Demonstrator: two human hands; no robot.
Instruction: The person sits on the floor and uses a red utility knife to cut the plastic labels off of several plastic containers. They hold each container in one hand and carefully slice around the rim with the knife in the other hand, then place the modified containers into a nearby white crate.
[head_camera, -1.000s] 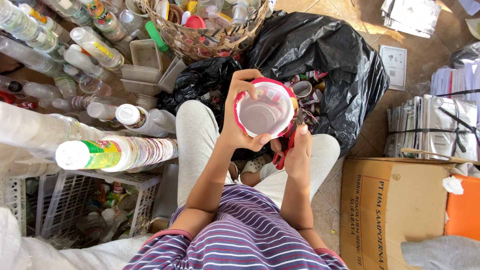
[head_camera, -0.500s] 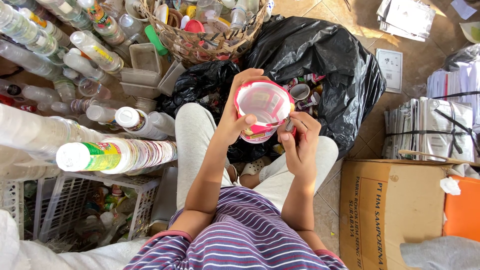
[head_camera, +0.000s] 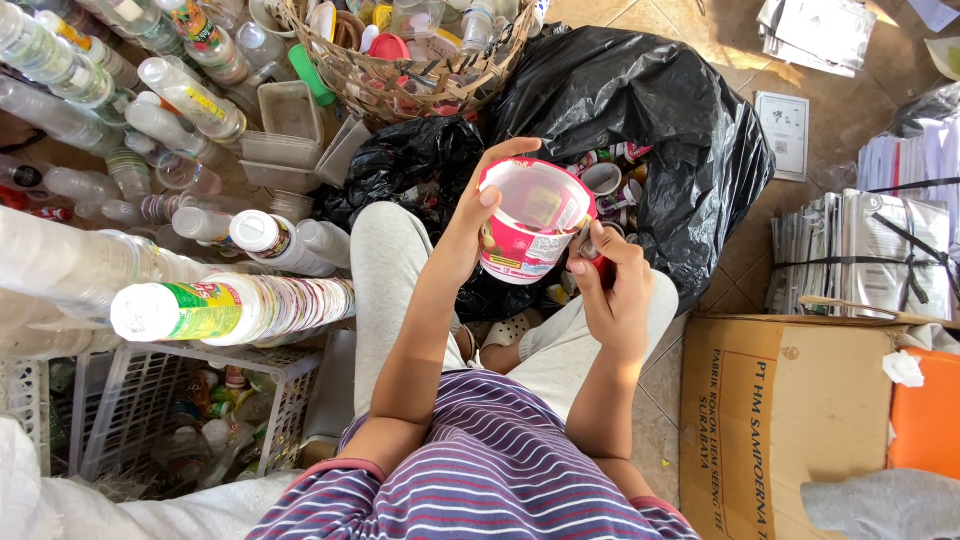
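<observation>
Left hand (head_camera: 470, 225) grips the red-rimmed, clear plastic cup (head_camera: 530, 222) by its rim. Right hand (head_camera: 612, 290) pinches a small red-handled tool (head_camera: 597, 262) against the cup's side. Best hold the cup steady and work shallow along the label.

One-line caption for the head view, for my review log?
Left hand holds a pink-rimmed plastic cup; right hand works a red-handled tool at its side.

A red-handled tool (head_camera: 597, 262) lies mostly hidden inside the right hand (head_camera: 612, 290); the wicker basket (head_camera: 400, 75) and cardboard box (head_camera: 790, 420) are cropped by the frame's edges.
</observation>
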